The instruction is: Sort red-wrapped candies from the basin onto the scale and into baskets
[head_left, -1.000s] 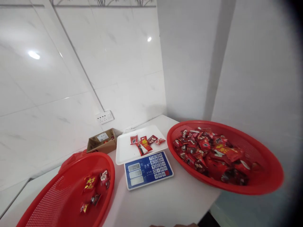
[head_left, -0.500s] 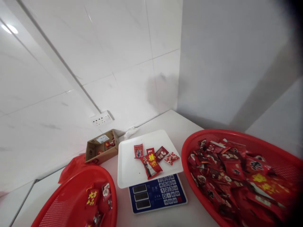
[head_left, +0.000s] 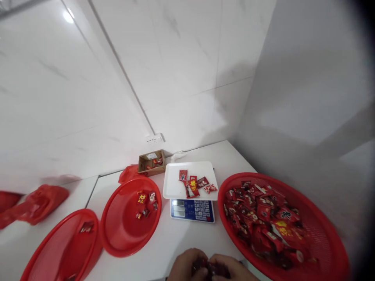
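Red packets (head_left: 209,269) are held between the left hand (head_left: 186,265) and right hand (head_left: 233,269) (both curled shut on them) before the scale (head_left: 192,210): gathering, it is judged, any set-down requiring a forward reach.

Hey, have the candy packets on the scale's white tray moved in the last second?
No. The packets lie in the same cluster on the tray, behind the keypad; only the camera shifted.

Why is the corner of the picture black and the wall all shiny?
Head view: the lens edge darkens the right side; a bright spot glares on the glossy wall tiles top left; the red bags at the left edge look smeared.
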Demonstrator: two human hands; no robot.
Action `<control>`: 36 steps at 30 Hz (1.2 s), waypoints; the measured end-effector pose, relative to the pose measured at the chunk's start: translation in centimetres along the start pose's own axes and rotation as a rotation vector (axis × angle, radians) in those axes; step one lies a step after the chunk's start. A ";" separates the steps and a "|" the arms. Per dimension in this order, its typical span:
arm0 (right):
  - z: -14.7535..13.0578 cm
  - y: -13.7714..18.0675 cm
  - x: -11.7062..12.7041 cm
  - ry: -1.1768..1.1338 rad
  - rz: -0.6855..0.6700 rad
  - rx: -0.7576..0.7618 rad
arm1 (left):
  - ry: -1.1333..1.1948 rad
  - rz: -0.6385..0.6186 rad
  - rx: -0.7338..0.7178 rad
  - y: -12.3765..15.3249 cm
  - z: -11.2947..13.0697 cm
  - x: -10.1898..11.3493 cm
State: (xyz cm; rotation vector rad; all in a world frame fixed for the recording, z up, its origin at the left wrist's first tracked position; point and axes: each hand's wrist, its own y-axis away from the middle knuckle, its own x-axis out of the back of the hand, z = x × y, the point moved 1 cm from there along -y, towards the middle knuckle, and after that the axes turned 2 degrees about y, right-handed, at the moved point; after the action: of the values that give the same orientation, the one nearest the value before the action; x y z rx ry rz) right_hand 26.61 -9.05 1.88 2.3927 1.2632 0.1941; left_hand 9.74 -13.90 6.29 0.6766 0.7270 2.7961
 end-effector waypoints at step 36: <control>1.7 0.0 5.4 0.183 0.933 -0.068 | -0.655 0.264 0.167 -0.6 -17.7 13.1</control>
State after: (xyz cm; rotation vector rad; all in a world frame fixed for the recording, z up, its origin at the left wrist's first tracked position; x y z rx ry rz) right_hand 30.24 -5.17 -0.03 2.7559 0.0967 0.7157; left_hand -10.03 -17.23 -2.73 1.7116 0.7687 2.4698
